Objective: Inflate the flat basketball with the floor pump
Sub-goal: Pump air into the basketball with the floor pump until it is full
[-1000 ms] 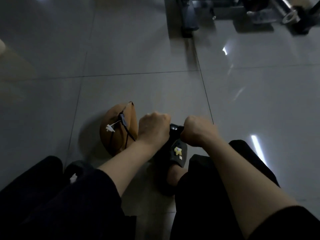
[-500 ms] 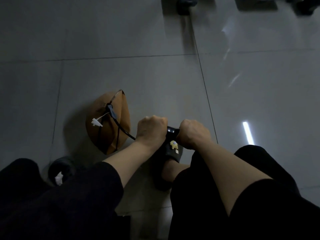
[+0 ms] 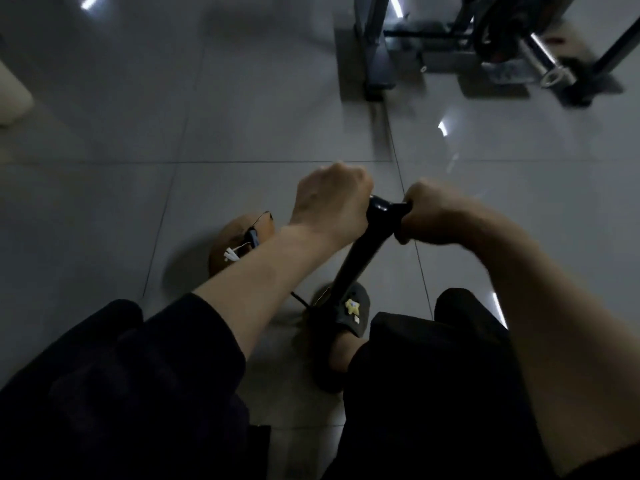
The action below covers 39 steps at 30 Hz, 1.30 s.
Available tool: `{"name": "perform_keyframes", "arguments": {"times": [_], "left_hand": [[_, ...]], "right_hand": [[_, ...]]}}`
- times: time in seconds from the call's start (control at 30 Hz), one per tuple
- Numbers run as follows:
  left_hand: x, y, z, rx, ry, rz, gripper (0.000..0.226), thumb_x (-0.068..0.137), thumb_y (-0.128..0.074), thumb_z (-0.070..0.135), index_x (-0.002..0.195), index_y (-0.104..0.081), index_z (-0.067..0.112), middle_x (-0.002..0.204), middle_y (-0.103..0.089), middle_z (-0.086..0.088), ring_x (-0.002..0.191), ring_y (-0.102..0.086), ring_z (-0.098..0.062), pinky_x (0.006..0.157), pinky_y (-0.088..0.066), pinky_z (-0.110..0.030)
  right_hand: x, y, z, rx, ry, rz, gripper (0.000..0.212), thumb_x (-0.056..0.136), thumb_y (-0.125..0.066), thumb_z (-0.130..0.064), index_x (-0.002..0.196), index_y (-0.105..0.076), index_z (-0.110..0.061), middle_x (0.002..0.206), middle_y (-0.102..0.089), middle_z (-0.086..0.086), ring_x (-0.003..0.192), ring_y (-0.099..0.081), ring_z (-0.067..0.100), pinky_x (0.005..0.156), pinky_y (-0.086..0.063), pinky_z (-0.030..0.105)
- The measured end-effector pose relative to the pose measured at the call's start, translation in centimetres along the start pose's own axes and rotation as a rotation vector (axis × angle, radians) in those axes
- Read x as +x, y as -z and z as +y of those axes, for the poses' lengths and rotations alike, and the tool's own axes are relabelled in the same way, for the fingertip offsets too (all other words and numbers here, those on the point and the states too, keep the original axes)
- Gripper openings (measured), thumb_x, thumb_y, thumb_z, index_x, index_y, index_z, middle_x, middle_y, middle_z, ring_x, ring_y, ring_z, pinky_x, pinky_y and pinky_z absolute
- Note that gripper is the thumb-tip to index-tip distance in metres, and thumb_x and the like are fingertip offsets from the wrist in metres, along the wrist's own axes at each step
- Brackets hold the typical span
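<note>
Both hands have come up higher than before, the left hand (image 3: 330, 199) and the right hand (image 3: 434, 213) each curled tight around the black pump handle (image 3: 384, 207). The flat orange basketball (image 3: 239, 240) lies on the shiny grey tile floor (image 3: 138, 133) just left of the pump, by a slippered foot (image 3: 349, 313). Metal exercise gear (image 3: 485, 43) stands far back in the dim room.

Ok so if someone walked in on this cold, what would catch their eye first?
Probably the two fists mid-frame: the left hand and right hand each grip one end of the black pump handle, its shaft slanting down to a slippered foot. Next, the flat orange basketball on the grey tiled floor beyond the left forearm, a thin hose on it.
</note>
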<state>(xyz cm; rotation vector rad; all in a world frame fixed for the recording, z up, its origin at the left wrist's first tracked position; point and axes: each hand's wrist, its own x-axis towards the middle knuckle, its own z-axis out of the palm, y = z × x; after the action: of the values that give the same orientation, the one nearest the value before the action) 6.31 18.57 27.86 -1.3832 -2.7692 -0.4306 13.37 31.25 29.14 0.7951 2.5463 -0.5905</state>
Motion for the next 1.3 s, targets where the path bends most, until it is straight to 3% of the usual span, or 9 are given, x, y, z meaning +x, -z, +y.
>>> {"name": "perform_keyframes", "arguments": {"times": [0.07, 0.17, 0.33, 0.77, 0.87, 0.93, 1.07, 1.2, 1.3], "left_hand": [[0.0, 0.5, 0.4, -0.002, 0.000, 0.010, 0.023, 0.078, -0.055, 0.012, 0.063, -0.039, 0.017, 0.066, -0.042, -0.002, 0.064, -0.042, -0.025, 0.057, -0.033, -0.030], [-1.2, -2.1, -0.2, 0.012, 0.019, -0.032, 0.005, 0.080, -0.055, 0.015, 0.076, -0.055, 0.014, 0.073, -0.051, -0.007, 0.067, -0.046, -0.027, 0.057, -0.030, -0.030], [-3.5, -9.0, -2.7, 0.044, 0.079, -0.192, 0.009, 0.081, -0.047, 0.009, 0.080, -0.055, 0.013, 0.082, -0.063, -0.011, 0.076, -0.058, -0.032, 0.057, -0.034, -0.031], [-2.1, -16.7, -5.0, 0.078, 0.155, -0.298, 0.008, 0.079, -0.051, 0.008, 0.084, -0.058, 0.010, 0.082, -0.063, -0.012, 0.076, -0.060, -0.034, 0.056, -0.036, -0.031], [-2.4, -16.5, -4.6, 0.049, 0.131, -0.306, 0.009, 0.083, -0.049, 0.010, 0.086, -0.058, 0.010, 0.084, -0.064, -0.012, 0.077, -0.060, -0.034, 0.056, -0.036, -0.031], [-3.3, -15.8, -4.1, 0.056, 0.114, -0.363, 0.013, 0.087, -0.047, 0.013, 0.091, -0.059, 0.011, 0.089, -0.064, -0.012, 0.083, -0.060, -0.034, 0.057, -0.034, -0.032], [-4.7, -13.2, -3.4, 0.076, 0.072, -0.419, 0.015, 0.089, -0.047, 0.016, 0.098, -0.057, 0.009, 0.098, -0.063, -0.014, 0.090, -0.059, -0.034, 0.061, -0.035, -0.033], [-4.7, -8.1, -2.3, 0.037, 0.084, -0.322, 0.014, 0.084, -0.049, 0.014, 0.093, -0.057, 0.008, 0.094, -0.063, -0.015, 0.088, -0.059, -0.036, 0.065, -0.043, -0.035], [-2.6, -2.7, -1.0, 0.043, 0.063, -0.151, 0.012, 0.082, -0.052, 0.015, 0.089, -0.059, 0.008, 0.090, -0.062, -0.015, 0.085, -0.058, -0.035, 0.061, -0.037, -0.032]], "right_hand": [[-0.4, 0.5, -0.2, -0.001, -0.001, -0.011, 0.011, 0.080, -0.069, -0.012, 0.084, -0.063, -0.004, 0.078, -0.060, 0.011, 0.069, -0.056, 0.022, 0.070, -0.052, 0.036], [0.3, -2.8, 0.0, -0.110, -0.028, 0.013, 0.018, 0.084, -0.062, -0.020, 0.073, -0.052, -0.010, 0.070, -0.051, 0.005, 0.072, -0.054, 0.023, 0.067, -0.048, 0.035], [3.0, -9.9, 0.7, -0.117, -0.033, -0.059, 0.030, 0.085, -0.057, -0.024, 0.065, -0.036, -0.017, 0.068, -0.043, 0.003, 0.076, -0.052, 0.028, 0.065, -0.042, 0.033], [9.2, -14.4, 2.5, -0.135, -0.041, -0.179, 0.032, 0.088, -0.054, -0.025, 0.065, -0.034, -0.017, 0.069, -0.045, 0.003, 0.072, -0.051, 0.026, 0.063, -0.042, 0.033], [8.7, -14.4, 2.6, -0.134, -0.039, -0.176, 0.024, 0.088, -0.054, -0.024, 0.072, -0.043, -0.010, 0.079, -0.052, 0.005, 0.080, -0.056, 0.029, 0.066, -0.044, 0.033], [7.5, -14.5, 2.5, -0.148, -0.045, -0.200, 0.014, 0.087, -0.056, -0.022, 0.093, -0.056, -0.009, 0.096, -0.060, 0.010, 0.094, -0.060, 0.031, 0.072, -0.046, 0.034], [4.5, -13.8, 2.0, -0.111, -0.038, -0.241, 0.030, 0.086, -0.055, -0.023, 0.112, -0.055, -0.008, 0.116, -0.061, 0.015, 0.106, -0.059, 0.031, 0.081, -0.048, 0.033], [2.5, -9.5, 0.9, -0.136, 0.038, -0.157, 0.028, 0.082, -0.062, -0.024, 0.105, -0.061, -0.007, 0.105, -0.064, 0.016, 0.097, -0.061, 0.031, 0.072, -0.044, 0.030], [0.9, -3.5, 0.0, -0.116, 0.070, -0.070, 0.024, 0.077, -0.071, -0.019, 0.095, -0.065, -0.005, 0.086, -0.061, 0.013, 0.082, -0.058, 0.028, 0.071, -0.048, 0.033]]}}
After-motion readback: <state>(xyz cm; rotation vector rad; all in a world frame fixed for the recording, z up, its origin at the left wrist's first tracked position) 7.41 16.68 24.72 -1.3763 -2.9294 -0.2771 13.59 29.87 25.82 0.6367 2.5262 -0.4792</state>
